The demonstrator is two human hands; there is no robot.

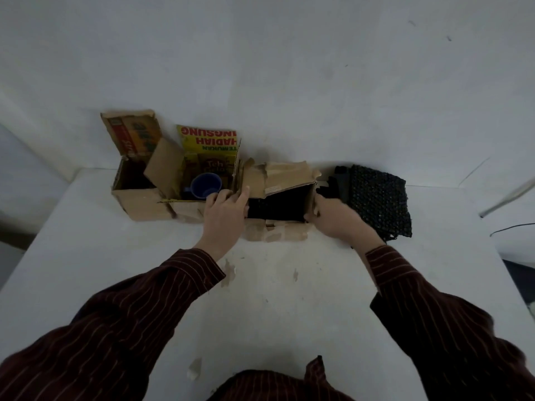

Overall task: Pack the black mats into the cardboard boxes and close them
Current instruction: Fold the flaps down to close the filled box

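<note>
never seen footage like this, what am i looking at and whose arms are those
There is no machine here: one camera worn on a person's head looks down at their own two arms in striped dark red sleeves. On the white table three open brown cardboard boxes stand in a row. The left hand and right hand rest on the side walls of the right-hand cardboard box, whose inside looks black. A blue mug sits in the middle box. A pile of black mesh mats lies to the right, unpacked.
</note>
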